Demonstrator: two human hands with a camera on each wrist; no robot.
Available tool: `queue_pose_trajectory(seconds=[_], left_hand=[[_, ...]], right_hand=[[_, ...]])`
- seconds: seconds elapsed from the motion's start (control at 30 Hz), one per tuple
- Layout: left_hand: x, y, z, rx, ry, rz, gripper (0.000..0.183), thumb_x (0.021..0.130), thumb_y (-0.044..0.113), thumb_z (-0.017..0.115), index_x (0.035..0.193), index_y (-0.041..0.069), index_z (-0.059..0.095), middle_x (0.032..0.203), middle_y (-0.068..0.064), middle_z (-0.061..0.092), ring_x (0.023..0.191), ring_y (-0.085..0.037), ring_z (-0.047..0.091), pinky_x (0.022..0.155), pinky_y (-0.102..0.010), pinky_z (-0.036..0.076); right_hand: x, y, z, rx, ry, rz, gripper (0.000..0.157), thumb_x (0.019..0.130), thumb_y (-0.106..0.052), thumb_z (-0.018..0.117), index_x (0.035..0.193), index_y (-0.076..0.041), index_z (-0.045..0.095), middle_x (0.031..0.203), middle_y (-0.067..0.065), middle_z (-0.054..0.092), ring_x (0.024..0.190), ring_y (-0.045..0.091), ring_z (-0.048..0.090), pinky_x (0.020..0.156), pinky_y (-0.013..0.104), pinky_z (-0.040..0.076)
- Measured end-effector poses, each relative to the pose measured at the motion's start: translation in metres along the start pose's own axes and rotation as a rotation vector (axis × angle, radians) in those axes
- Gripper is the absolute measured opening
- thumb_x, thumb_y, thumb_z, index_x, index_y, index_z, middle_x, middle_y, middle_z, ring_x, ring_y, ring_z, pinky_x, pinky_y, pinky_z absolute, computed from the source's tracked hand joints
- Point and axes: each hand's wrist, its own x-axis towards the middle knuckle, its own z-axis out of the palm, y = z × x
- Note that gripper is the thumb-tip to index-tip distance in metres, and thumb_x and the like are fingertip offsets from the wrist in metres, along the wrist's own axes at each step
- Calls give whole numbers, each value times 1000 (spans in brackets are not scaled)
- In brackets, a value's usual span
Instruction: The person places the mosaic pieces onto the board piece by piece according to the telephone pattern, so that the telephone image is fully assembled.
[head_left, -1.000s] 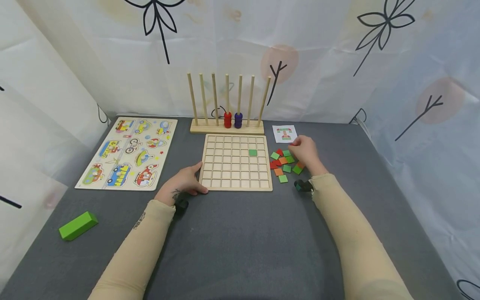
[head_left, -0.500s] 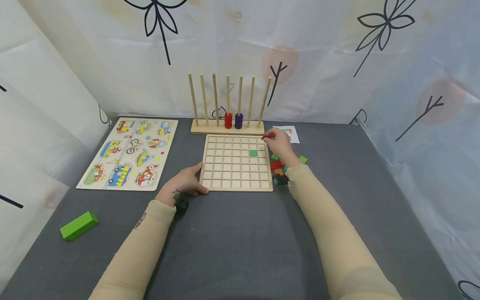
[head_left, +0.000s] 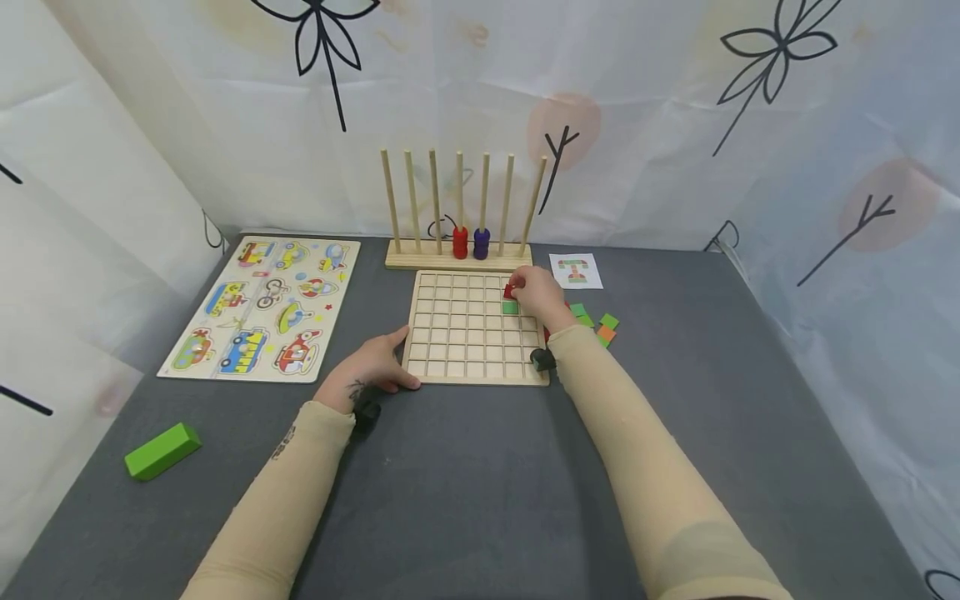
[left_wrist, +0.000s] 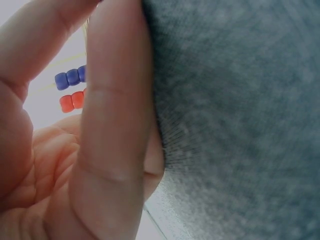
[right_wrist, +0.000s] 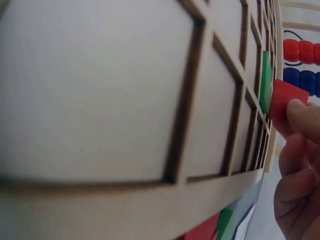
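A wooden grid board (head_left: 465,343) with square cells lies in the middle of the table. One green square tile (head_left: 511,307) sits in a cell near its right side. My right hand (head_left: 538,296) pinches a red square tile (right_wrist: 286,96) between thumb and finger, just behind that green tile; the red one looks tilted in the right wrist view. At the board's front left corner, my left hand (head_left: 373,363) touches the edge with thumb and fingers spread apart. Fingers fill much of the left wrist view, so their contact with the board is hidden there.
Loose green, orange and red tiles (head_left: 607,332) lie right of the board, partly behind my right arm. A pattern card (head_left: 576,272) lies behind them. The peg rack (head_left: 457,257) with red and blue beads stands behind the board. Left are a picture puzzle (head_left: 258,308) and a green block (head_left: 162,451).
My right hand has moved left from the loose tiles to the board, carrying the red tile to a spot behind the green one. My left hand has stayed at the board's corner.
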Motion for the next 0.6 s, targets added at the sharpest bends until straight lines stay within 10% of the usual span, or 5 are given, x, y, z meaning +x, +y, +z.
queue_pose_trajectory(seconds=[0.6], left_hand=[[-1,2,-1,23,-5,-11,107,69,12,82,150,16,13,94,-16,56,54,-15,55,55,-26,48]], right_hand=[[3,-6,0,-83,-62,5,22,90,-16,55,109,-15,67,105,8,65,91,25,60,73,41,48]])
